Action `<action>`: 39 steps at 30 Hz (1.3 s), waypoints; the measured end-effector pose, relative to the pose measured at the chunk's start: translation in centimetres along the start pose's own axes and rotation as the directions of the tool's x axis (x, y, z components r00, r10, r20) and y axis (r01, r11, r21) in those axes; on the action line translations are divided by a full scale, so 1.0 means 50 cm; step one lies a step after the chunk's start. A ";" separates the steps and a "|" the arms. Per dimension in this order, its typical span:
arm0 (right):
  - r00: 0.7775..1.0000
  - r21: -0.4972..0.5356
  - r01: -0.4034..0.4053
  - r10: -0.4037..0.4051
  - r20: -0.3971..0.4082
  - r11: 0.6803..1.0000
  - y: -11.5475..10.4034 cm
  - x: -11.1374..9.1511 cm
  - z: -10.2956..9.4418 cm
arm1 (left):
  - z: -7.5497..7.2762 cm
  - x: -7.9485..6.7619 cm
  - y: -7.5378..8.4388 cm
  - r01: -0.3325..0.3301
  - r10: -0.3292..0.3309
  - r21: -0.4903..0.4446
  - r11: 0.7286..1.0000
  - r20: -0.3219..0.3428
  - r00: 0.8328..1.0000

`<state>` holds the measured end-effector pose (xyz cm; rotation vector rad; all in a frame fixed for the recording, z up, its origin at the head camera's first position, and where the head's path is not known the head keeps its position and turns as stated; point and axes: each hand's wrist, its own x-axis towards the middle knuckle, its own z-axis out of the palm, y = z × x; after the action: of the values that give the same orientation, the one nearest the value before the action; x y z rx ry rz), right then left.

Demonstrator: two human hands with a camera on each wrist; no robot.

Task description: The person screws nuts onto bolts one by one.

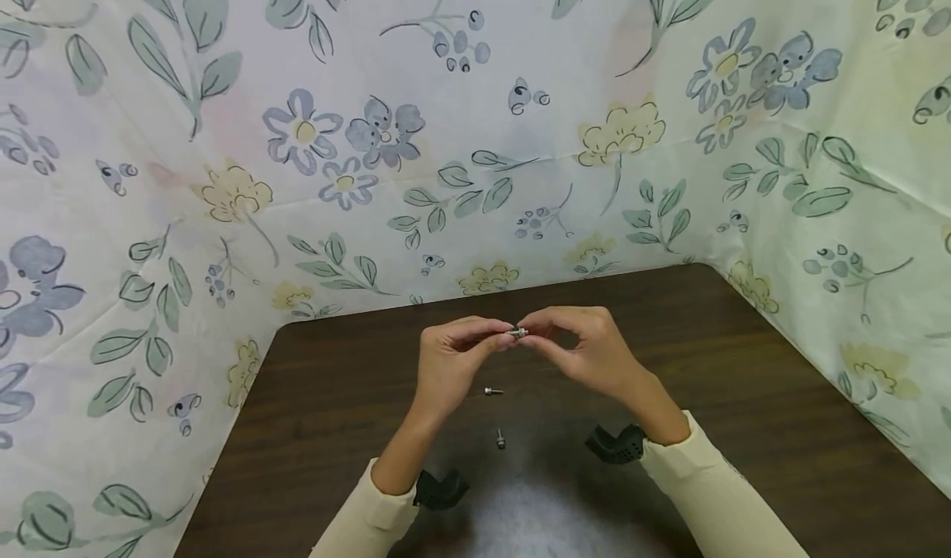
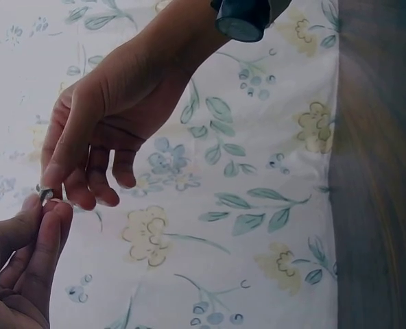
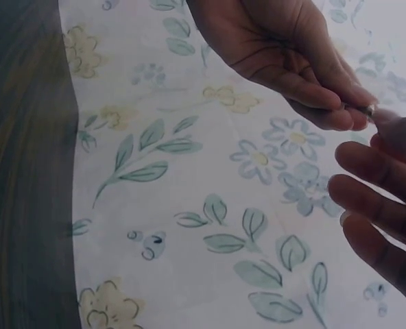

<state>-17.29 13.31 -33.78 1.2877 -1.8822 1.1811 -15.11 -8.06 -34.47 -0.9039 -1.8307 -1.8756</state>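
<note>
A small silver bolt (image 1: 518, 333), with what looks like a nut or washer at its right end, is held level between both hands above the table. My left hand (image 1: 451, 360) pinches its left end between thumb and fingers. At the other end, my right hand (image 1: 590, 350) pinches it between thumb and index finger. In the right wrist view, the other fingers of the right hand (image 3: 385, 192) spread away from the bolt (image 3: 359, 110). Fingertips cover much of the bolt. Nearer me on the table lie a second bolt (image 1: 494, 391) and a third bolt (image 1: 501, 439).
The dark brown wooden table (image 1: 334, 426) spreads beneath both hands. Floral cloth (image 1: 475, 211) stands as a wall behind it and along the sides. Black wrist mounts (image 1: 617, 444) project under both sleeves.
</note>
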 end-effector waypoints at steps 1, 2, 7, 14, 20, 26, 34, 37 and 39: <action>1.000 0.000 0.000 0.000 -0.003 1.000 0.000 0.000 0.000 | 0.000 0.000 0.000 -0.001 0.001 0.001 1.000 0.000 1.000; 1.000 0.000 -0.001 0.001 -0.004 1.000 0.001 0.000 0.000 | 0.001 0.001 0.000 -0.003 0.003 0.004 1.000 0.000 1.000; 1.000 0.006 -0.005 0.005 0.001 1.000 0.002 -0.001 0.002 | 0.001 0.001 0.003 0.002 -0.002 -0.001 1.000 -0.001 1.000; 0.998 0.031 -0.051 0.050 0.034 0.998 -0.001 0.000 -0.002 | 0.004 0.003 0.004 0.002 -0.002 -0.014 1.000 0.019 1.000; 0.996 0.027 -0.067 0.065 0.053 0.997 -0.004 -0.001 -0.006 | 0.004 0.001 0.002 0.002 -0.002 0.012 1.000 0.001 1.000; 0.998 0.021 -0.039 0.038 0.050 0.999 -0.003 -0.001 -0.006 | 0.005 0.000 0.002 0.014 -0.014 0.008 1.000 -0.007 1.000; 0.997 0.028 -0.047 0.045 0.055 0.999 -0.001 -0.006 -0.002 | 0.005 -0.004 0.000 0.008 -0.008 0.007 1.000 0.003 1.000; 0.997 0.021 -0.059 0.058 0.056 0.998 -0.002 -0.006 -0.002 | 0.004 -0.004 -0.001 0.010 -0.010 -0.002 1.000 0.011 1.000; 0.996 0.015 -0.066 0.065 0.059 0.998 -0.003 -0.006 -0.002 | 0.003 -0.004 -0.001 0.013 -0.013 -0.003 1.000 0.014 1.000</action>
<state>-17.05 13.48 -33.92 1.2914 -1.9744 1.2064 -14.98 -7.93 -34.66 -0.9100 -1.8465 -1.8847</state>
